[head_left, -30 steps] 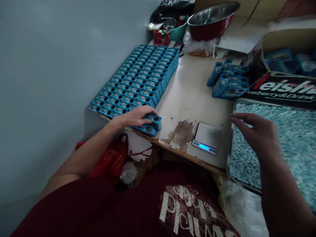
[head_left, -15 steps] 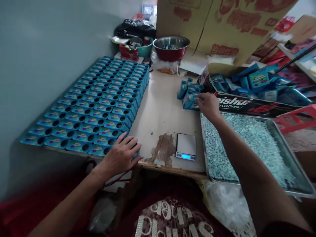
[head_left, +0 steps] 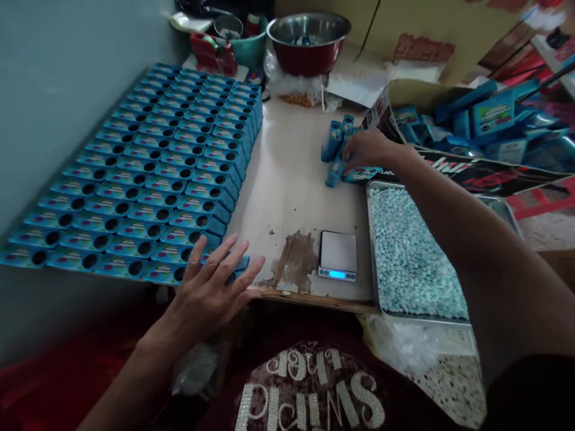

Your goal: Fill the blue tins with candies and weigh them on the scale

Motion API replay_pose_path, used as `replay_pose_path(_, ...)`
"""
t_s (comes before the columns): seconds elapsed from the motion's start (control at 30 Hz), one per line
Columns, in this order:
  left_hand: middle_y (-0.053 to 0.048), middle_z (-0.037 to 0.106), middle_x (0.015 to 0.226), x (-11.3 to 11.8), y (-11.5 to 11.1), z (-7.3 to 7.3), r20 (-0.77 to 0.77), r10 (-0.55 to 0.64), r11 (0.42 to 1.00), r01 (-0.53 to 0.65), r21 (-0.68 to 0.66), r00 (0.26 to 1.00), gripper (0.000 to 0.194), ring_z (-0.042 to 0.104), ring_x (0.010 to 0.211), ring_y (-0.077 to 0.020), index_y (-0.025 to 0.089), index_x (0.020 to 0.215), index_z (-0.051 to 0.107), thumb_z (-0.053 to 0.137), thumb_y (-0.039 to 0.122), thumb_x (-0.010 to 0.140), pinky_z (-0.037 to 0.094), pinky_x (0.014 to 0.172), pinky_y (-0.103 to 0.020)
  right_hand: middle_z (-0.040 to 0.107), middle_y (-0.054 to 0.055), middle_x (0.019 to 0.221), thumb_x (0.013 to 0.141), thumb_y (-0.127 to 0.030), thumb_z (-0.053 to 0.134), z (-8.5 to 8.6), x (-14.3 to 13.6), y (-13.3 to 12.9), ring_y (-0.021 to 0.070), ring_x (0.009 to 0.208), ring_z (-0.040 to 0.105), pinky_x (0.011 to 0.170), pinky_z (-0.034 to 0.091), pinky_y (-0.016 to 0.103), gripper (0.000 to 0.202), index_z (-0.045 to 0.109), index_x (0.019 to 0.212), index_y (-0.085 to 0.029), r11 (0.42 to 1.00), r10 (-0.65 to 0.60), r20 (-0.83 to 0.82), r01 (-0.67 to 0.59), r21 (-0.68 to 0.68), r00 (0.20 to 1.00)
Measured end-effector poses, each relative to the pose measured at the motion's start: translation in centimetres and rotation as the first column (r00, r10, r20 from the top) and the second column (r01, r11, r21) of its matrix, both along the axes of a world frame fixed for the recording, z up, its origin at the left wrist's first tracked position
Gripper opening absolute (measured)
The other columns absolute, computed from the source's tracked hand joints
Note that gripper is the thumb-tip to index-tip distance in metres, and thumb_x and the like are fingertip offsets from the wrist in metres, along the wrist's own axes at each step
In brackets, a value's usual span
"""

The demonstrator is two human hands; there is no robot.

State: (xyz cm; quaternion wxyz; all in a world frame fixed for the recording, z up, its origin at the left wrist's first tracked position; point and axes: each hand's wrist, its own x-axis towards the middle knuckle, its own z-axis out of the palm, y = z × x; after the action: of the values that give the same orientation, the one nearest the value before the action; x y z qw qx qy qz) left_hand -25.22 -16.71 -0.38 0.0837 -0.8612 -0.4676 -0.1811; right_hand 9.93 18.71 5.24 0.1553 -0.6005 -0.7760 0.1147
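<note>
Rows of small blue printed containers [head_left: 157, 164], each with a dark round hole on top, stand packed together on the left of the table. Over their near right corner lies my left hand [head_left: 215, 281], its fingers spread and nothing gripped. My right hand [head_left: 368, 149] reaches to a small cluster beside the carton, its fingers closed on a blue container [head_left: 335, 170] that looks smeared by motion. Two upright blue containers [head_left: 332, 140] stand just behind it. My fingers partly hide the rest of that cluster.
A digital scale [head_left: 338, 254] with a lit display sits near the front edge. Right of it is a metal tray [head_left: 375, 263] of pale green pellets. Behind stand a carton [head_left: 449, 167] heaped with blue containers, a red steel bowl [head_left: 309, 57] and a tape dispenser [head_left: 211, 54].
The view has tilted down and closer. My left fingers have spread and lifted slightly. My right hand has shifted left over the cluster, where one front container is now blurred and displaced.
</note>
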Motion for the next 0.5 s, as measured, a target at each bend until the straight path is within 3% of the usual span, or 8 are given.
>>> replay_pose_path(0.07, -0.011, 0.070, 0.158, 1.0, -1.2, 0.3, 0.012, -0.006, 1.000, 0.006, 0.002, 1.000, 0.070, 0.067, 0.148, -0.0399, 0.041, 0.160, 0.059, 0.077, 0.019, 0.096, 0.038, 0.137, -0.074, 0.070, 0.001, 0.073, 0.103, -0.066, 0.061, 0.1, -0.4, -3.2, 0.0208, 0.106, 0.074, 0.094, 0.048, 0.033, 0.067, 0.074, 0.073, -0.007, 0.992, 0.122, 0.183, -0.115, -0.050, 0.976)
replay_pose_path(0.13, -0.008, 0.071, 0.157, 2.0, -2.2, 0.1, 0.043, -0.034, 0.999, 0.035, -0.025, 0.998, 0.074, 0.070, 0.145, -0.0379, 0.043, 0.160, 0.059, 0.072, 0.010, 0.095, 0.042, 0.136, -0.073, 0.075, 0.006, 0.079, 0.096, -0.063, 0.079, 0.2, -0.2, -7.6, 0.0267, 0.105, 0.074, 0.093, 0.051, 0.036, 0.054, 0.077, 0.076, -0.012, 0.986, 0.160, 0.251, -0.164, -0.007, 0.955)
replay_pose_path(0.23, -0.006, 0.074, 0.153, 3.8, -2.7, -0.8, 0.112, -0.123, 0.991, 0.127, -0.031, 0.986, 0.070, 0.071, 0.145, -0.0353, 0.041, 0.153, 0.066, 0.071, 0.005, 0.094, 0.049, 0.134, -0.067, 0.076, 0.010, 0.081, 0.098, -0.052, 0.078, 0.6, 0.8, -15.2, 0.0313, 0.099, 0.074, 0.091, 0.048, 0.043, 0.038, 0.081, 0.079, -0.019, 0.984, 0.166, 0.325, -0.177, 0.005, 0.931)
replay_pose_path(0.33, -0.011, 0.078, 0.146, 5.7, -1.7, -1.5, 0.114, -0.234, 0.972, 0.232, 0.037, 0.965, 0.052, 0.072, 0.142, -0.0336, 0.030, 0.138, 0.076, 0.071, 0.003, 0.094, 0.050, 0.134, -0.063, 0.079, 0.009, 0.085, 0.095, -0.042, 0.079, 0.6, 1.7, -21.7, 0.0301, 0.092, 0.074, 0.087, 0.043, 0.042, 0.024, 0.083, 0.082, -0.023, 0.988, 0.148, 0.372, -0.121, -0.094, 0.916)
replay_pose_path(0.4, -0.014, 0.080, 0.140, 7.1, -0.7, -1.5, 0.086, -0.279, 0.958, 0.272, 0.092, 0.956, 0.039, 0.074, 0.139, -0.0333, 0.022, 0.128, 0.080, 0.072, 0.004, 0.095, 0.050, 0.134, -0.061, 0.082, 0.009, 0.089, 0.095, -0.036, 0.079, -0.1, 2.1, -24.5, 0.0294, 0.093, 0.076, 0.084, 0.041, 0.040, 0.017, 0.085, 0.086, -0.023, 0.987, 0.126, 0.362, -0.081, -0.136, 0.924)
replay_pose_path(0.5, -0.017, 0.083, 0.129, 8.8, 0.3, -1.3, 0.063, -0.309, 0.939, 0.294, 0.178, 0.949, 0.024, 0.077, 0.131, -0.0327, 0.013, 0.118, 0.080, 0.070, 0.004, 0.098, 0.048, 0.134, -0.060, 0.084, 0.010, 0.094, 0.098, -0.034, 0.079, -1.9, 3.0, -26.3, 0.0297, 0.098, 0.078, 0.085, 0.041, 0.040, 0.014, 0.087, 0.094, -0.023, 0.992, 0.082, 0.309, -0.048, -0.115, 0.948)
